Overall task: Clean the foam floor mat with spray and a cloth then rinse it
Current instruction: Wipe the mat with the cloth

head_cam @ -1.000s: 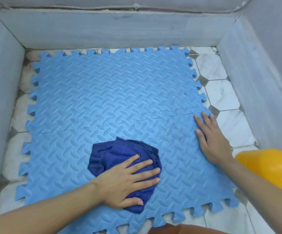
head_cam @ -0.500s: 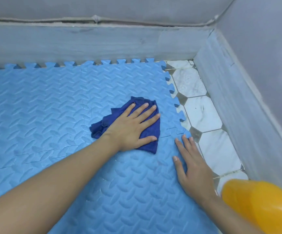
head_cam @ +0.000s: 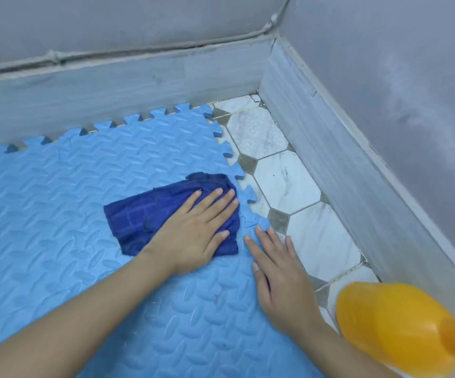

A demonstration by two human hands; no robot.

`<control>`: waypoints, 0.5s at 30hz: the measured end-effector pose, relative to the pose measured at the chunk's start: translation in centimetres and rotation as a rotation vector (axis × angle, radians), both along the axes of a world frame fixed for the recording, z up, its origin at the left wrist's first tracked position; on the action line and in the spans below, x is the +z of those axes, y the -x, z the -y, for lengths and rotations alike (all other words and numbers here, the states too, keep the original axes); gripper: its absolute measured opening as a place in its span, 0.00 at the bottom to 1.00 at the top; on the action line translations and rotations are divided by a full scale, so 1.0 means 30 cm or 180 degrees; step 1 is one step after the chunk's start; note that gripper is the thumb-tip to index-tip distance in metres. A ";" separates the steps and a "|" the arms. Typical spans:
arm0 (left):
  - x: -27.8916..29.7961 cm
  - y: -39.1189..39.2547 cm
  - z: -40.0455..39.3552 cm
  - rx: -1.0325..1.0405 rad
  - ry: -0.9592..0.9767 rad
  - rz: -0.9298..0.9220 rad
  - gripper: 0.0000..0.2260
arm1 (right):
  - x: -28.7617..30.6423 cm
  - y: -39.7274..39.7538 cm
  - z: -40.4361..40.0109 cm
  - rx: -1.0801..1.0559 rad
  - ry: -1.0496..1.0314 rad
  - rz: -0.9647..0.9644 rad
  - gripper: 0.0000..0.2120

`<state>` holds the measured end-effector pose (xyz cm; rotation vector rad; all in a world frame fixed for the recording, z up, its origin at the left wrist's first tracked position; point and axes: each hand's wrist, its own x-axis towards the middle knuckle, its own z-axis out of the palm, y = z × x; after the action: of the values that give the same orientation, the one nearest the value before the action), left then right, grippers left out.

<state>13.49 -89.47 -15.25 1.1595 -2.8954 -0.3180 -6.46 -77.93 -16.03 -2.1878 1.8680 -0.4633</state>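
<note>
Fingers (head_cam: 215,197) flat, near mat (head_cam: 57,214) edge

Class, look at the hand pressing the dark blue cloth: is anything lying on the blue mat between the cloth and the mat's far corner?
Nothing visible does. The left hand presses the cloth flat on the foam mat, and the stretch up to the far corner shows only bare mat. The right hand and orange bottle lie nearer, off that path.

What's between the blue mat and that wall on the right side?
Only bare floor tiles, white with small grey squares, lie between the mat and the wall, seen from the head camera.
</note>
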 end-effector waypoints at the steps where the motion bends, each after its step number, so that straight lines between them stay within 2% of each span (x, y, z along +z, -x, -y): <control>1: 0.006 0.016 0.077 0.0153 -0.0001 0.0034 0.28 | -0.002 -0.003 0.001 -0.0003 -0.0002 0.0016 0.22; 5: 0.007 0.058 0.301 0.1105 -0.0284 0.0149 0.28 | -0.001 0.000 0.006 -0.0017 -0.0057 0.0104 0.22; 8: 0.007 0.063 0.221 0.1248 -0.0363 0.0084 0.29 | -0.001 0.000 0.000 -0.0040 -0.0127 0.0147 0.23; 11: 0.024 0.033 -0.014 0.0896 -0.0260 -0.0008 0.31 | 0.002 0.003 -0.001 -0.0091 -0.0173 0.0270 0.24; 15: 0.067 -0.062 -0.408 -0.0026 -0.0286 -0.0082 0.28 | 0.010 0.002 -0.006 -0.0112 -0.0177 0.0354 0.25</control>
<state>15.34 -77.22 -13.23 1.1463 -2.8920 -0.4641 -6.51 -77.77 -15.72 -2.0530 1.8410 -0.5222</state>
